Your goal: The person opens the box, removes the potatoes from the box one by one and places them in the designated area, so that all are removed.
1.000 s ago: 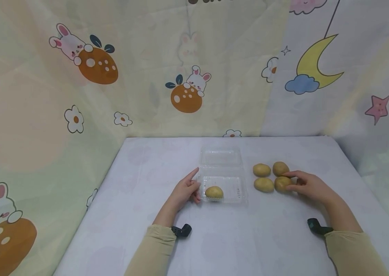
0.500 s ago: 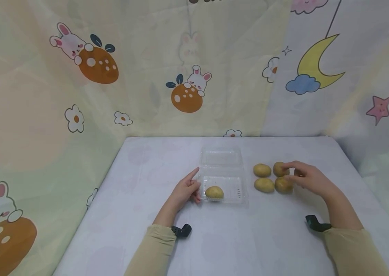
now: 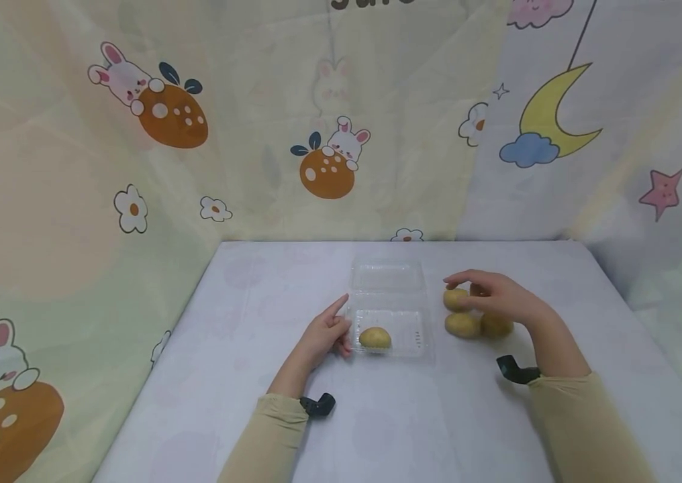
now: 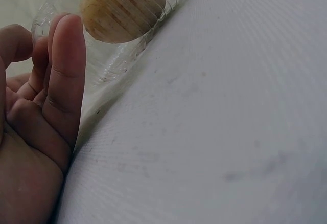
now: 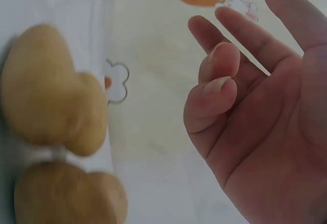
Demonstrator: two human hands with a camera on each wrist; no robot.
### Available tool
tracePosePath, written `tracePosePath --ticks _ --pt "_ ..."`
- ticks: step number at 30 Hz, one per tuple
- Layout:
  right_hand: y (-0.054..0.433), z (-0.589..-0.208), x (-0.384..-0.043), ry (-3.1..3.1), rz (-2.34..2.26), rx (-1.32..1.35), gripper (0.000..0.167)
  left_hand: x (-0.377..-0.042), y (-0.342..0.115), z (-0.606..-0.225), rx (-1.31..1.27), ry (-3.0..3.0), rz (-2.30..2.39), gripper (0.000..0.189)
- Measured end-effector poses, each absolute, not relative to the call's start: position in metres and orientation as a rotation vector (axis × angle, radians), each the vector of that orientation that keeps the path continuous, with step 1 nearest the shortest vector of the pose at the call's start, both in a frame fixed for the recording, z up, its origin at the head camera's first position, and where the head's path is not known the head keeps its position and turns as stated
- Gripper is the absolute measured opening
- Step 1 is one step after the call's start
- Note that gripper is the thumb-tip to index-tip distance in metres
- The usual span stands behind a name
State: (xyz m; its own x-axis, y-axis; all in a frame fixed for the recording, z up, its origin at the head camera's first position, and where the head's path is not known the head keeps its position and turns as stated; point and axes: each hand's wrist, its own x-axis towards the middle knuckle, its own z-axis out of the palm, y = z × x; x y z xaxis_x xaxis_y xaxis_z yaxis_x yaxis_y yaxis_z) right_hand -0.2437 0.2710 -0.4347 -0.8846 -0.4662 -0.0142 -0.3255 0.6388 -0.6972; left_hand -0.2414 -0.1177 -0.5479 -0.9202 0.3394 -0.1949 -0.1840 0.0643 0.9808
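My left hand (image 3: 327, 333) rests on the table against the left side of a lidded clear plastic container (image 3: 404, 335), its index finger extended. One potato (image 3: 374, 338) lies inside; the left wrist view shows this potato (image 4: 122, 9) through the ribbed wall, beside my fingertips. My right hand (image 3: 501, 295) is over the loose potatoes, its fingertips above the far-left potato (image 3: 453, 300). In the right wrist view the fingers of my right hand (image 5: 255, 96) are spread and loosely bent, holding nothing. Near-left (image 3: 462, 325) and near-right potatoes (image 3: 496, 326) show below it; the far-right one is hidden from the head view.
The container's lid (image 3: 387, 275) lies folded back, away from me. A white cloth covers the table (image 3: 244, 302), and a printed curtain (image 3: 401, 168) stands behind its far edge. Black wrist cameras (image 3: 519, 369) sit on both forearms.
My right hand has moved left, from the near-right potato past the far-right one to above the far-left one. The potatoes, container and left hand have stayed put.
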Motion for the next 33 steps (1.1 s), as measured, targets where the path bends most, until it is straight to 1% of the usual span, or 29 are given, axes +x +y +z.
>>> tracePosePath --ticks 9,17,28,33 --pt "0.227 -0.432 -0.259 2.487 -1.037 -0.719 0.041 -0.242 -0.119 -0.548 0.168 1.957 1.928 0.064" --pt "0.199 -0.432 -0.275 2.374 -0.945 -0.762 0.037 -0.242 -0.12 -0.549 0.17 1.944 1.939 0.065" --pt "0.167 -0.443 -0.293 2.183 -0.964 -0.846 0.038 -0.24 -0.119 -0.545 0.16 1.936 1.931 0.064" --pt "0.154 -0.452 -0.301 2.114 -0.906 -0.9 0.043 -0.239 -0.118 -0.545 0.156 1.951 1.921 0.064"
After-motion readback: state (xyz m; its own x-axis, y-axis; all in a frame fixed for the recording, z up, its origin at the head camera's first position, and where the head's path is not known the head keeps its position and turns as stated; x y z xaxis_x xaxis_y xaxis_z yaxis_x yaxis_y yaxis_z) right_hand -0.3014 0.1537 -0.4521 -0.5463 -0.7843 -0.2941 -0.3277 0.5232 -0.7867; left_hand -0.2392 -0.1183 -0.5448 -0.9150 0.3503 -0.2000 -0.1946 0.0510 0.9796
